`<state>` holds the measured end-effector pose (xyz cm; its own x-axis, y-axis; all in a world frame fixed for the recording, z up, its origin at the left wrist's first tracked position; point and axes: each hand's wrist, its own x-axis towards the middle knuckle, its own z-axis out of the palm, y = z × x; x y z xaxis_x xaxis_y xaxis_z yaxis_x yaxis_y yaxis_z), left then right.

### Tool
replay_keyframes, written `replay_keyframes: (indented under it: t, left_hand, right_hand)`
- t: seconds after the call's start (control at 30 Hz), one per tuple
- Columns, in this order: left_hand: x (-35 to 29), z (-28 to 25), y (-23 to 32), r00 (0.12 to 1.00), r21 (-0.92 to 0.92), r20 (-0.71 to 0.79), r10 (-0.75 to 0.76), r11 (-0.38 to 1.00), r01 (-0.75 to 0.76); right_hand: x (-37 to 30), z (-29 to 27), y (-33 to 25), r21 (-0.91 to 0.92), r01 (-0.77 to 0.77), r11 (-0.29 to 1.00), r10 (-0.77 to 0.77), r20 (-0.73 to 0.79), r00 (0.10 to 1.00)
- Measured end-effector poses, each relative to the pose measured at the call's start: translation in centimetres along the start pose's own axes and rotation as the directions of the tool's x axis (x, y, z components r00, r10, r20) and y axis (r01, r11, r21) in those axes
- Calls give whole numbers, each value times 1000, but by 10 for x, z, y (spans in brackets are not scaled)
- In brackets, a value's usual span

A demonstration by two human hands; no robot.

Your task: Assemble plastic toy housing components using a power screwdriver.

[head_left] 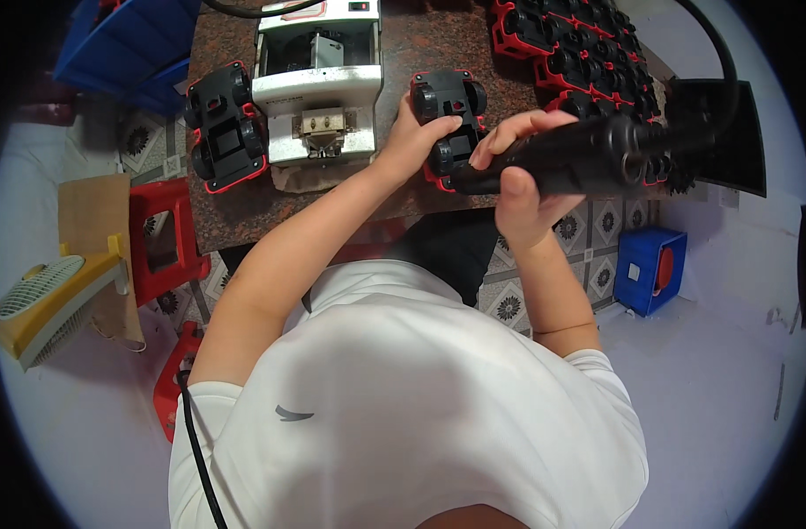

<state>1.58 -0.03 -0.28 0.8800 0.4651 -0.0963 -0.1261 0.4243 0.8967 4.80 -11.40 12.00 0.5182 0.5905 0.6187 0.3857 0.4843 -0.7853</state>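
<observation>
A black and red toy car chassis (464, 97) lies wheels up near the front edge of the speckled brown table (332, 199). My left hand (409, 141) grips its left side, the thumb resting on top. Wrapped in my right hand (528, 216) is a black corded electric screwdriver (566, 159), held almost level. Its narrow end points left to the chassis's near end; whether it touches a screw is hidden. Left of my left hand stands a white and silver screw feeder (319, 88). Beyond that machine lies a second chassis (226, 128), also wheels up.
Rows of similar chassis (588, 57) fill the table's far right. The screwdriver's cable (731, 75) arcs above a dark flat panel (729, 141). Blue bins (125, 53) stand at upper left. Below are a red stool (162, 238), a yellow fan (55, 304) and a blue box (650, 269).
</observation>
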Motion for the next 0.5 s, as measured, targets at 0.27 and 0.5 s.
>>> replay_keyframes:
  t: [0.27,0.5]
  left_hand:
    - [9,1,-16,995,-56,-96,-4,998,-1]
    - [12,5,-26,984,100,-102,147,985,-137]
  right_hand:
    - [39,40,-24,313,90,945,-82,-39,996]
    - [29,101,44,292,97,952,-99,-8,995]
